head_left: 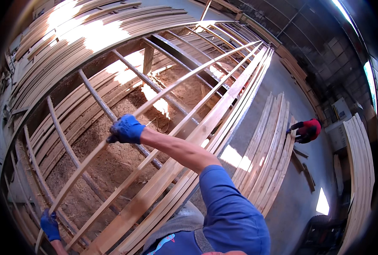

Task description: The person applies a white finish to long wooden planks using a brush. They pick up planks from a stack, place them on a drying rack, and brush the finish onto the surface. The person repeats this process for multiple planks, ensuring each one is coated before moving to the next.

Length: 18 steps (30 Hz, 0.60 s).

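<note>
A: How is the right arm set?
B: It reaches across the body with the elbow slightly bent, and the blue-gloved right hand (127, 128) is wrapped round a long, thin, pale wooden strip (78, 172).

A: And the other one?
B: The blue-gloved left hand (50, 225) is low at the left, near that strip's lower end — its fingers look closed round the wood too.

A: Where does the strip lie?
B: Slantwise over the dull metal bars (99, 99) of a long rack, running from the lower left towards the far upper end.

A: Anything in between?
B: A second thin wooden strip (189, 117) and a wide, flat brown plank (148, 193) lie between it and the person's body; the right forearm passes above both.

A: What else is about?
B: Brown sawdust (87, 136) under the bars, rows of pale boards (40, 80) beyond the rack, and a stack of long planks (261, 157) at the right — a co-worker in a red top (310, 129) bends beside that stack, well apart from these hands.
</note>
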{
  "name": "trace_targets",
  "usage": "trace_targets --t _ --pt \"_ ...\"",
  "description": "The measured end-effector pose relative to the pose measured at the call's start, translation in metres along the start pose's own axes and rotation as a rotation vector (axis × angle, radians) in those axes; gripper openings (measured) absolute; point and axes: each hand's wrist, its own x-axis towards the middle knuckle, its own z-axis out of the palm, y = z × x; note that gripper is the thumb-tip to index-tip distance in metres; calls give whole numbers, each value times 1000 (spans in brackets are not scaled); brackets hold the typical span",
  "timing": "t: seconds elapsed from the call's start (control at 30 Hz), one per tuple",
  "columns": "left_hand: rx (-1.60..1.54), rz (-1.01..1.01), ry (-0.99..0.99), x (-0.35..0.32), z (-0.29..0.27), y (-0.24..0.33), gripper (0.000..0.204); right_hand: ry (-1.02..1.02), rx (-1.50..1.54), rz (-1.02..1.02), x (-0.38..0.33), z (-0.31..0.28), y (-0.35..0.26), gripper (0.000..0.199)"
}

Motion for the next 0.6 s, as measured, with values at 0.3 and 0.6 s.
trace_targets --t 0.3,0.6 --pt "151 21 -125 -31 69 -28 32 -499 -117 -102 2 30 -9 35" --pt "114 83 -220 -35 59 3 60 -258 -106 -152 -16 102 -2 8"
